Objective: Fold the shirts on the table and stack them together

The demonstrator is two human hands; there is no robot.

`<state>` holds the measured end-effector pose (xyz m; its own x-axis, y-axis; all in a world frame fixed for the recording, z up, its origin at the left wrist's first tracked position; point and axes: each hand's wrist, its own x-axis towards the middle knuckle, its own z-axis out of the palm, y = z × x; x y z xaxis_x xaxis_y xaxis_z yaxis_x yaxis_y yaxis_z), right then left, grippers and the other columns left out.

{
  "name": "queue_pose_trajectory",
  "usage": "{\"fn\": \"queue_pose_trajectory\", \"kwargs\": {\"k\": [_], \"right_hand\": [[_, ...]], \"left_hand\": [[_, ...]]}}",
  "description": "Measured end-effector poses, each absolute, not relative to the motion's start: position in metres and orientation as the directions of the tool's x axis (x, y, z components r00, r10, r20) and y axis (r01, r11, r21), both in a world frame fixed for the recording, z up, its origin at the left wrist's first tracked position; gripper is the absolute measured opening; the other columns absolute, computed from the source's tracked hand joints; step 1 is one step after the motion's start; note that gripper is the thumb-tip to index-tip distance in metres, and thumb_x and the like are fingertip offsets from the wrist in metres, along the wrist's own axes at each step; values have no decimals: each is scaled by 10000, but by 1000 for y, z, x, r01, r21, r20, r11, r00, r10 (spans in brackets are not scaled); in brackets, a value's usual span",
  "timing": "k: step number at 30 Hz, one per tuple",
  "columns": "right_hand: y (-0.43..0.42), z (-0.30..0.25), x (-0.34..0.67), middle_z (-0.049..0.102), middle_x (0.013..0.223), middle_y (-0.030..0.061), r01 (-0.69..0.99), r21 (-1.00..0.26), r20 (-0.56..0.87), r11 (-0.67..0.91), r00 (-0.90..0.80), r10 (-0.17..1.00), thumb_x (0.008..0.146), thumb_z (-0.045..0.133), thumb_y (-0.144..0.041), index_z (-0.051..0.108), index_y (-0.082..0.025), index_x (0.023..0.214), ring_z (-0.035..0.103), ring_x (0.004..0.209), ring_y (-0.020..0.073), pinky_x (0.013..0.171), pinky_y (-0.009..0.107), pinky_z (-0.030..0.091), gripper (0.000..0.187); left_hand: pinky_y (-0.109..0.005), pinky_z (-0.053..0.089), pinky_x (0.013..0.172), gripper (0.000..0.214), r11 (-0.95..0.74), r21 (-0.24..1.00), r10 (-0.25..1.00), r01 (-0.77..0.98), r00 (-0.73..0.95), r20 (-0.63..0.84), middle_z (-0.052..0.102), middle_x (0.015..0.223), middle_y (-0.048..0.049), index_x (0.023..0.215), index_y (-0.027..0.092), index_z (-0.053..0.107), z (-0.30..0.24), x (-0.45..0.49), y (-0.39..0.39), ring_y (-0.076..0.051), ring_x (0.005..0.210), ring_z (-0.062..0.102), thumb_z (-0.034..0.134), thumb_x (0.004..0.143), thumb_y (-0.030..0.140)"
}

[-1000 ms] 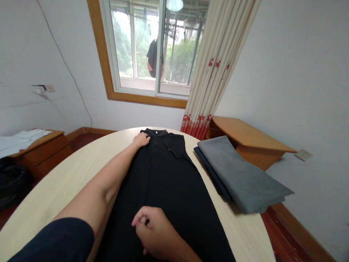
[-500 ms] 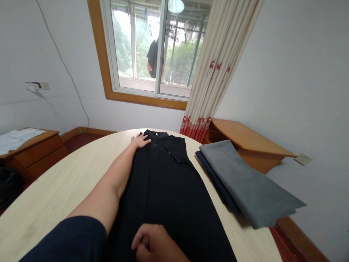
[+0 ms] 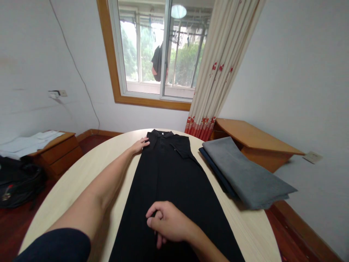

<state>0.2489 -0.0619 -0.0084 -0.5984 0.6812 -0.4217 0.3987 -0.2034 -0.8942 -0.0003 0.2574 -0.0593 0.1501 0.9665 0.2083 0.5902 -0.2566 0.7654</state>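
A black polo shirt (image 3: 174,178) lies folded lengthwise down the middle of a round pale wooden table (image 3: 79,182), collar at the far end. My left hand (image 3: 140,145) reaches far out and rests flat with fingers stretched at the shirt's left edge near the collar. My right hand (image 3: 167,222) sits close to me on the shirt's lower part, fingers curled with thumb against forefinger, pressing on the cloth; whether it pinches the fabric is unclear.
A folded grey cloth (image 3: 245,174) lies on a dark blue one (image 3: 215,169) at the table's right edge. Behind it stands a wooden side table (image 3: 253,136) and a curtain (image 3: 218,65). A wooden cabinet (image 3: 57,151) with white cloth and a black bag (image 3: 19,180) are at left.
My left hand slid from the collar area out to the shirt's left edge. My right hand dropped low, then came back up on the shirt. The view shifted left.
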Motion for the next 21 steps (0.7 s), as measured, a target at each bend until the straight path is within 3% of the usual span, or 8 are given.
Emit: {"fn": "queue_pose_trajectory", "kwargs": {"k": [5,9,12,16,21], "right_hand": [[-61,-13,256,577,592,-81,340,-918,-395,-205,-721,570,815,654,-262,568,-147,1027,633,451,102,460,164,457,256],[-65,-15,257,548,543,-83,319,-931,-364,-180,-747,556,816,669,-287,589,-141,985,677,512,132,503,182,503,238],[-66,-12,258,577,529,-60,298,-931,-366,-213,-745,558,846,633,-291,578,-144,980,697,547,147,529,199,531,206],[-67,-8,260,617,551,-37,315,-901,-430,-298,-733,527,868,591,-251,537,-156,996,710,558,153,535,190,532,168],[-72,-3,259,620,575,-38,376,-874,-483,-307,-743,463,882,599,-279,520,-171,958,712,545,162,532,204,539,154]], "left_hand": [[-452,186,1228,879,-374,750,921,545,310,234,301,1602,-107,1397,194,565,-64,-8,196,-305,1520,125,615,719,751],[-489,149,1231,833,-531,555,842,640,473,260,293,1605,-94,1430,196,524,-59,-8,148,-300,1521,135,476,819,759],[-562,147,1209,747,-558,381,828,737,523,201,272,1614,-83,1456,218,482,-53,-3,115,-309,1518,148,393,896,704],[-579,118,1203,686,-550,241,835,800,536,124,261,1620,-87,1486,227,427,-37,10,94,-291,1513,178,373,937,635],[-521,110,1215,658,-427,211,902,879,400,162,241,1625,-112,1494,173,413,-7,30,120,-273,1514,180,240,993,563]]}}
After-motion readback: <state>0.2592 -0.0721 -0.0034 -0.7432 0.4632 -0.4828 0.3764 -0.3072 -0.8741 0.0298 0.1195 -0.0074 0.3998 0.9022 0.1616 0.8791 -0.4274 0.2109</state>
